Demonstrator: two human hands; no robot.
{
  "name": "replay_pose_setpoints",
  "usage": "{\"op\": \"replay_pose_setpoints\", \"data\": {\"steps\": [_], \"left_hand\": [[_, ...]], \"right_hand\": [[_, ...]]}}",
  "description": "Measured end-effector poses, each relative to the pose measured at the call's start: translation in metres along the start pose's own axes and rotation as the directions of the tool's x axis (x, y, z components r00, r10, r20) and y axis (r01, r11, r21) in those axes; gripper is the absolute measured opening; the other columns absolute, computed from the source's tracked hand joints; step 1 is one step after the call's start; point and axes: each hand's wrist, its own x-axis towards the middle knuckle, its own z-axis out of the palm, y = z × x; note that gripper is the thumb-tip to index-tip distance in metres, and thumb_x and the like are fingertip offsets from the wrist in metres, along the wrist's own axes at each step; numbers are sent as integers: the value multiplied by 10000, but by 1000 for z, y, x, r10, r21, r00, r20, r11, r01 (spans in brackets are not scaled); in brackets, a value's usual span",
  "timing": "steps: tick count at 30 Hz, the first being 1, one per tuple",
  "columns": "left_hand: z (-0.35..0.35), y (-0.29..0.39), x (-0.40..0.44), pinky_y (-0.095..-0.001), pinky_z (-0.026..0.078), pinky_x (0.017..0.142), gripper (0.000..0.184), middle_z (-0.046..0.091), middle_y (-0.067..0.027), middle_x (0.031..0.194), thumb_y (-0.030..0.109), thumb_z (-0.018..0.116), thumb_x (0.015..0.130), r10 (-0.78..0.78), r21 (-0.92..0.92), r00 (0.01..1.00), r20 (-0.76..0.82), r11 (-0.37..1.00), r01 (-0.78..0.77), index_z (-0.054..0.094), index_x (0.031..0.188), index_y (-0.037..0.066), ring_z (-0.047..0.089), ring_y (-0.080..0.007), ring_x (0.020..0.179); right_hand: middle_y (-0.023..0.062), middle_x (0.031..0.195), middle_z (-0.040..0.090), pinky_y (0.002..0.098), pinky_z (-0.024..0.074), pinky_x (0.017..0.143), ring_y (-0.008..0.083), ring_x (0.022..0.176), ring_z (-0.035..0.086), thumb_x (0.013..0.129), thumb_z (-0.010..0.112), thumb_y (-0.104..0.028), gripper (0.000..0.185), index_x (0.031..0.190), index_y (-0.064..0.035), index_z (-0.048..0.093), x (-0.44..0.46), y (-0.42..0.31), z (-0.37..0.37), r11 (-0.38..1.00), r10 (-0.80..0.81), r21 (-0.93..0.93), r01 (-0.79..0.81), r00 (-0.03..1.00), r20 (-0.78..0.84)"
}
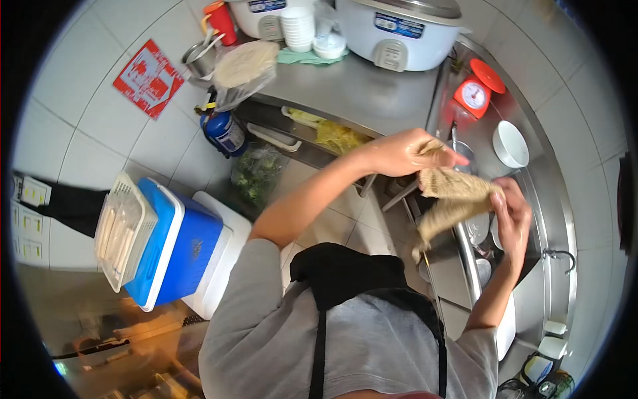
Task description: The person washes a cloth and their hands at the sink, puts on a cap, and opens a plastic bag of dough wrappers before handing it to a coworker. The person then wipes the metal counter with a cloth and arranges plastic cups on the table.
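Observation:
A tan, wrinkled cloth (455,187) hangs in folds between my two hands, over the edge of the sink counter. My left hand (420,152) is closed at the cloth's upper left end, with a bit of brown cloth showing between the fingers. On the right, my right hand (513,209) pinches the cloth's right end between thumb and fingers. The lower folds dangle down and to the left.
A steel counter (372,93) holds a large rice cooker (402,36) and stacked white bowls (298,30). Right are a red scale (473,96), a white bowl (510,144) and a tap (565,256). A blue cooler (193,249) and fire extinguisher (224,133) stand left.

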Motion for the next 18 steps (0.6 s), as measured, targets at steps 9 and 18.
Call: {"op": "replay_pose_setpoints", "data": {"steps": [9, 18], "left_hand": [[-96, -73, -125, -313, 454, 764, 423, 575, -117, 1034, 46, 513, 792, 500, 638, 421, -757, 702, 316, 439, 1208, 38, 562, -196, 900], [-32, -225, -120, -330, 373, 865, 363, 500, -141, 1107, 285, 378, 886, -232, -161, 6, -973, 694, 701, 432, 1152, 45, 469, -242, 1052]], "right_hand": [[25, 816, 571, 260, 438, 652, 107, 765, 537, 802, 606, -183, 274, 1030, -44, 542, 57, -46, 171, 938, -239, 338, 74, 843, 481], [113, 1189, 457, 365, 420, 825, 218, 990, 498, 875, 357, -485, 577, 1268, -62, 342, 47, 65, 351, -127, 294, 561, -818, 509, 809]]}}
